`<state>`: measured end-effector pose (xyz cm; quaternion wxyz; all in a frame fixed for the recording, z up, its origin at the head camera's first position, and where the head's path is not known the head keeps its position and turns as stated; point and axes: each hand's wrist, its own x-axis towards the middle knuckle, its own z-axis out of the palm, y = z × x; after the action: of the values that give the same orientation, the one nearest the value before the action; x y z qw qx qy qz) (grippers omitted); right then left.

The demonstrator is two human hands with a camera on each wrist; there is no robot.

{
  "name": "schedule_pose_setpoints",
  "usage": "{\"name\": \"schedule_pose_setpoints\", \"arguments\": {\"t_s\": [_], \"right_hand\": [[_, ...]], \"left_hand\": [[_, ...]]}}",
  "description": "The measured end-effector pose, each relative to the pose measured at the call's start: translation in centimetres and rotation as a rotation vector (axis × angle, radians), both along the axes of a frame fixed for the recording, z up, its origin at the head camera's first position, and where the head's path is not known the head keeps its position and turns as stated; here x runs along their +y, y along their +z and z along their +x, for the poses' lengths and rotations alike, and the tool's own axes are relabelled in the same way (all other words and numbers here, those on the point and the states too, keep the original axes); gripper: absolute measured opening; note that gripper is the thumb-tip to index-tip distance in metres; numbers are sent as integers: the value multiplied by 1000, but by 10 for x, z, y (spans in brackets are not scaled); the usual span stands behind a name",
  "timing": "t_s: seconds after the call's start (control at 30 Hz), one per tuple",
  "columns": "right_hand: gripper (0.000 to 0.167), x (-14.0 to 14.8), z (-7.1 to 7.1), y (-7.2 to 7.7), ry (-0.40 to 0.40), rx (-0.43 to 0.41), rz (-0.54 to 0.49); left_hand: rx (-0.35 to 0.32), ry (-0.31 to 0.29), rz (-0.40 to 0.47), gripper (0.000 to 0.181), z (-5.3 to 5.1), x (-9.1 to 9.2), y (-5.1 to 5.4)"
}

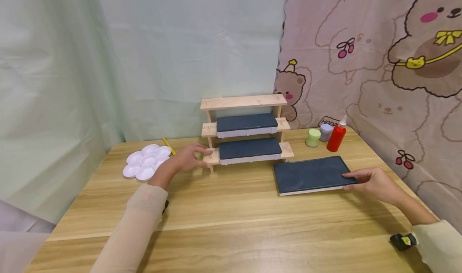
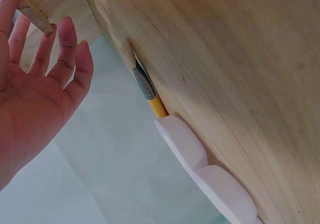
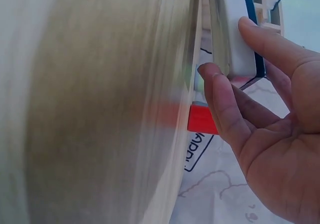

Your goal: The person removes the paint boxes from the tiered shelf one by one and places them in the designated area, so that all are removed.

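Note:
A stepped wooden stand [image 1: 243, 101] rises at the back of the table, with a dark-topped white box [image 1: 249, 146] on its lowest step and another dark-topped white box [image 1: 247, 122] on the step above. My left hand [image 1: 189, 157] holds the left end of the lowest step; in the left wrist view, the fingers [image 2: 65, 59] are at the wooden end. My right hand [image 1: 377, 185] pinches the right end of a third flat box [image 1: 312, 174], dark on top with white sides. In the right wrist view, my thumb [image 3: 270, 39] lies on its dark-edged side, other fingers opposite.
Left of the stand lies a white flower-shaped palette [image 1: 149, 160], with a yellow-handled brush [image 1: 169, 146] behind it. A red squeeze bottle [image 1: 337, 137], a green jar [image 1: 313, 138] and a lilac jar [image 1: 326, 132] stand at the back right. Curtains hang behind the table [image 1: 231, 233].

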<state>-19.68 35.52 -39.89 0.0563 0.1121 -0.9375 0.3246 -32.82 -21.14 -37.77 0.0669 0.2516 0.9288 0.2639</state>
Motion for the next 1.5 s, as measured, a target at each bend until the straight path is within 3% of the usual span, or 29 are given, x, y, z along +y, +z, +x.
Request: {"name": "schedule_pose_setpoints", "arguments": {"t_s": [0.6, 0.93, 1.1, 1.5], "right_hand": [[45, 6, -6, 0, 49, -149, -45], [43, 12, -9, 3, 155, -245, -99], [46, 11, -9, 4, 148, -281, -125], [46, 11, -9, 3, 139, -283, -123]], "left_hand": [[15, -11, -2, 56, -1, 0, -1], [10, -3, 4, 56, -2, -1, -2], [8, 0, 4, 56, -3, -1, -2], [12, -4, 27, 56, -2, -1, -2]]}}
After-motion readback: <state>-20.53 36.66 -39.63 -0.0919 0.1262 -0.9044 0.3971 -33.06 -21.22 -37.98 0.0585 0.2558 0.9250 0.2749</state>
